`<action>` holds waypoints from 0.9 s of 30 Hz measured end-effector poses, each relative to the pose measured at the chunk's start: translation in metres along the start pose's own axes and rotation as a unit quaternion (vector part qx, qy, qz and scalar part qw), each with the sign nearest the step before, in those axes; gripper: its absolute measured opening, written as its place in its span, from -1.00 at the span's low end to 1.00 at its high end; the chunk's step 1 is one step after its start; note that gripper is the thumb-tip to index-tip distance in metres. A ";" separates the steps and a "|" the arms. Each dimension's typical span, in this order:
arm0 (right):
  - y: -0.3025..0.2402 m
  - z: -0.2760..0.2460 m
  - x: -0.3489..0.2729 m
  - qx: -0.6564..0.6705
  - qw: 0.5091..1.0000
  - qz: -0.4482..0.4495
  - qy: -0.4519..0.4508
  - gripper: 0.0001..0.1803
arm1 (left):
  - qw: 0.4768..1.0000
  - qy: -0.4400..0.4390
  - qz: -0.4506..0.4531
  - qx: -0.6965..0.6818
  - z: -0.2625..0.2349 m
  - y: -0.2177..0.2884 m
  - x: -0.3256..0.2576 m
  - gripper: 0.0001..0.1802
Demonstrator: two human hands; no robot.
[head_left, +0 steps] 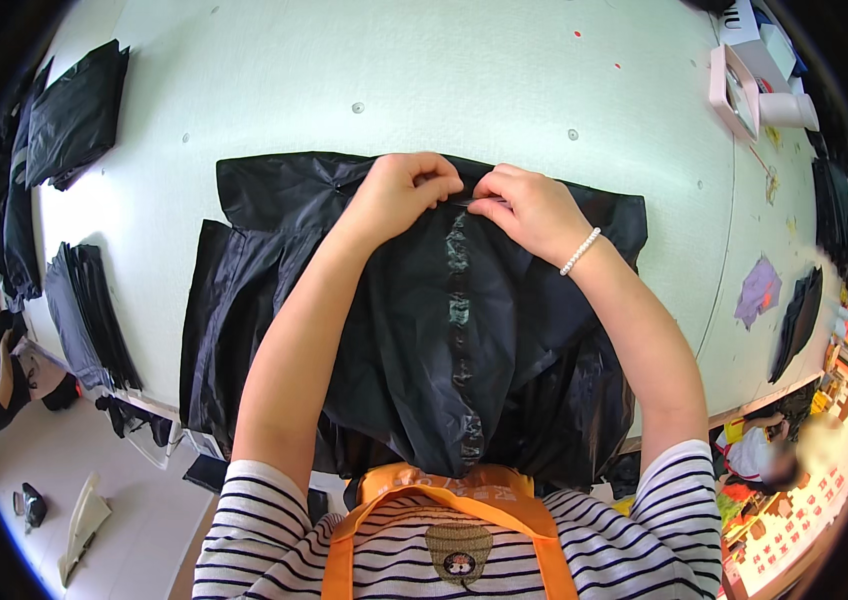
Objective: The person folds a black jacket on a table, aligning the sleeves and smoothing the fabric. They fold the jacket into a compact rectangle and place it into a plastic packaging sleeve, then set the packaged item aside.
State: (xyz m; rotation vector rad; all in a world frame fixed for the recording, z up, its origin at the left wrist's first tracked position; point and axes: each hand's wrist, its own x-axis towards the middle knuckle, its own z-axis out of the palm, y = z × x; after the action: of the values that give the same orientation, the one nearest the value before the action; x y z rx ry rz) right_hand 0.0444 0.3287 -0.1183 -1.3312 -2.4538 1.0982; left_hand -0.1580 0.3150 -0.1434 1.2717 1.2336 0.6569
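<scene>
A black garment [424,330] of thin, shiny fabric lies spread over the table's front edge. A broken pale strip runs down its middle. My left hand [404,195] pinches the fabric near the upper band, just left of the strip. Close beside it, my right hand [524,205] pinches the same place from the right, thumb and forefinger closed. The fingertips of both hands almost meet. Some of the fabric between them is hidden by the fingers.
Folded black bundles [79,115] and a dark stack [92,315] lie on the pale table [344,70] at left. A pink tray [734,92], white cup [788,110] and purple scrap [758,290] sit at right. Other people [759,450] are beyond both sides.
</scene>
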 end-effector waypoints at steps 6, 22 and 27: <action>0.009 -0.022 -0.040 0.215 0.967 0.098 0.095 -0.72 | 0.993 -0.109 -0.011 0.050 -0.051 0.079 -0.130 -0.89; -0.050 0.060 -0.207 0.379 0.836 0.357 0.171 -0.48 | 0.937 0.176 -0.282 -0.109 0.010 -0.006 -0.295 -0.76; -0.059 0.101 -0.225 0.446 0.788 0.339 0.255 -0.54 | 0.957 0.153 -0.207 -0.136 0.033 -0.052 -0.279 -0.82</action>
State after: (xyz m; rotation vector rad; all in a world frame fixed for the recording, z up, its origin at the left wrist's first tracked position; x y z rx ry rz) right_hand 0.0955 0.0802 -0.1058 -1.7894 -0.8125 1.4663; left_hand -0.2183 0.0381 -0.1097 0.6671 1.5454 0.6998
